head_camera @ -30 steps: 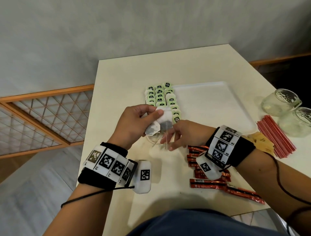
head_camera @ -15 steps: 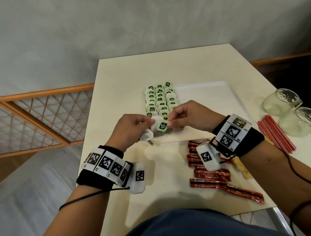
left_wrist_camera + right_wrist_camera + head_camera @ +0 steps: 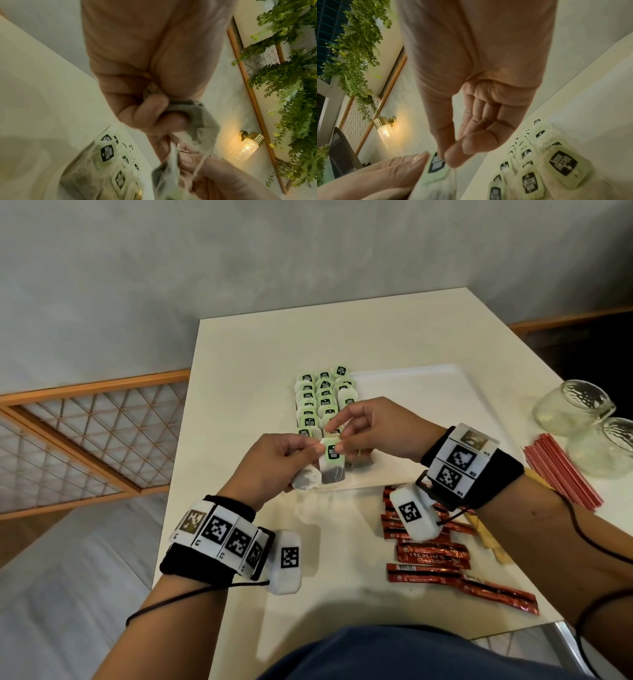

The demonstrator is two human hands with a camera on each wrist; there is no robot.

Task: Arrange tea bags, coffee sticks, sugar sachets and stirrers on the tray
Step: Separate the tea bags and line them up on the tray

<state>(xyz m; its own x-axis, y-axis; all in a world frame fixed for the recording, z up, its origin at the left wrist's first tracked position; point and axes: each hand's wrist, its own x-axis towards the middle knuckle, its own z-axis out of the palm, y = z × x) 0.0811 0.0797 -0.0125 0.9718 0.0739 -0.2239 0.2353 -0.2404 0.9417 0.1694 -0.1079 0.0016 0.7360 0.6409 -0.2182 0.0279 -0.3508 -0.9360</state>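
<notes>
Tea bags: two white paper ones (image 3: 320,474) being held above the white rectangular tray's (image 3: 428,405) near edge; left hand (image 3: 274,463) gripping them, right hand (image 3: 370,429) pinching one green tag (image 3: 331,451). Two clear glass jars (image 3: 572,405) sitting on the pale surface (image 3: 257,344).

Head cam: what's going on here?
A person is laying out tea bags on a white tray. The left hand grips tea bags above the tray's near edge, while the right hand pinches the green tag of one. Rows of tea bags already fill the tray's left side. Coffee sticks, red stirrers and two glass jars sit on the table, off the tray.
</notes>
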